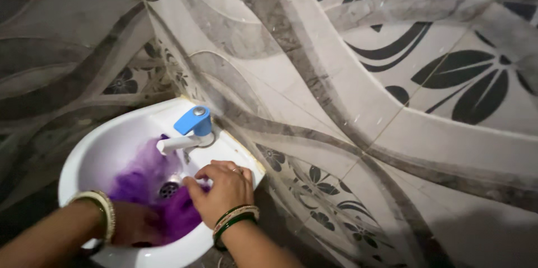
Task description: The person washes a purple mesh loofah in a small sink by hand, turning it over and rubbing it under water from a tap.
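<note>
A white wash basin [106,133] hangs on a tiled wall, its bowl stained purple around the metal drain [168,189]. A white tap with a blue handle [192,120] sits at the basin's back edge. My right hand [221,189] is curled inside the bowl just right of the drain, fingers pinched on something small and pale that I cannot make out. My left hand [134,224] reaches low into the bowl at the near side, tinted purple; what it holds is hidden. Both wrists carry bangles.
Grey and white patterned tiles [358,77] with dark flower shapes cover the wall behind and to the right of the basin. The area below the basin is dark.
</note>
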